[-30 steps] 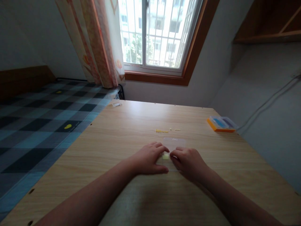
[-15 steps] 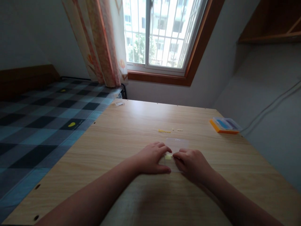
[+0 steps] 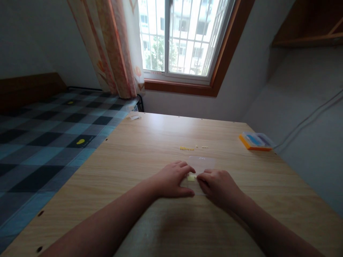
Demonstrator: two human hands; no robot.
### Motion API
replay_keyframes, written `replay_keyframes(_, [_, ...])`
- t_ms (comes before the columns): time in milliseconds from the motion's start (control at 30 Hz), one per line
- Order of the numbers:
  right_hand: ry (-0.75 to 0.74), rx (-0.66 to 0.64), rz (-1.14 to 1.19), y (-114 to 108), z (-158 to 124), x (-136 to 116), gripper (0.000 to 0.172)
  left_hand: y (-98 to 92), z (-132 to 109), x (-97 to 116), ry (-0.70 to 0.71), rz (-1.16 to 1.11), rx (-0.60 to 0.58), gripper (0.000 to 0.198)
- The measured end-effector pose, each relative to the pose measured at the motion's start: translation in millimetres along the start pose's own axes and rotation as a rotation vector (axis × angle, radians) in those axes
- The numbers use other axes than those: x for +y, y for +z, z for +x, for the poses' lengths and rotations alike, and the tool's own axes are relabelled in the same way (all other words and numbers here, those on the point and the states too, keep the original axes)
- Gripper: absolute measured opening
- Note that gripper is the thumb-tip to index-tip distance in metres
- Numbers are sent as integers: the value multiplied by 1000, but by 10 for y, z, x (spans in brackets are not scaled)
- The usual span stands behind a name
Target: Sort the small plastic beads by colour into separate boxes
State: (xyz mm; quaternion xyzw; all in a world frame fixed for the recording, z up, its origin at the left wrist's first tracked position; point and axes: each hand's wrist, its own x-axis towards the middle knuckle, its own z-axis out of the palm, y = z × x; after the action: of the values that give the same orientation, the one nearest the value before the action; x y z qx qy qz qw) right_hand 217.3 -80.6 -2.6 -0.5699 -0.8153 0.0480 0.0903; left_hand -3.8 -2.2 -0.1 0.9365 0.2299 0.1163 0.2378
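Observation:
In front of me on the wooden table lies a clear plastic box [image 3: 199, 192], its see-through lid [image 3: 202, 162] laid back on the far side. My left hand [image 3: 174, 180] spans the box's left end, thumb at the near edge and fingers at the far edge, steadying it. A small pale yellow block [image 3: 191, 177] sits in the box between my hands. My right hand [image 3: 218, 185] is closed in a pinch at the block's right side. Whatever is between those fingertips is too small and hidden to make out.
Beyond the lid, a row of tiny yellow pieces [image 3: 187, 148] and a few tiny pale pieces [image 3: 205, 147] lie on the table [image 3: 128, 153]. An orange case with a clear lid [image 3: 255, 141] stands at the right edge. A small clear container [image 3: 132, 111] is at the far left corner.
Both hands keep nearly the same place and pose. The view has shifted very slightly; nothing else has visibly moved.

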Motion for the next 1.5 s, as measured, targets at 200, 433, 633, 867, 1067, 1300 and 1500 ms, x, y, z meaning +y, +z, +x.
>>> replay_keyframes(200, [-89,168,50,-49,-49,38,24,-13,4,8,-5,5,-9,62])
replay_keyframes(433, [9,595,116,-387,56,419,27,-36,6,27,-22,2,-17,61])
replay_keyframes(633, [92,321,175,-268,526,919,24,-50,0,32,-23,5,-28,61])
replay_keyframes(867, [106,163,6,-85,1017,887,20,-47,-12,37,-22,7,-12,60])
replay_keyframes(1067, [155,130,-44,-32,1140,814,21,-39,-19,36,-21,6,-12,62])
replay_keyframes(1300, [166,147,-39,-36,1087,809,21,-46,-10,34,-28,6,-25,62])
replay_keyframes(1500, [101,404,156,-367,454,854,20,-46,0,25,-9,9,-26,62])
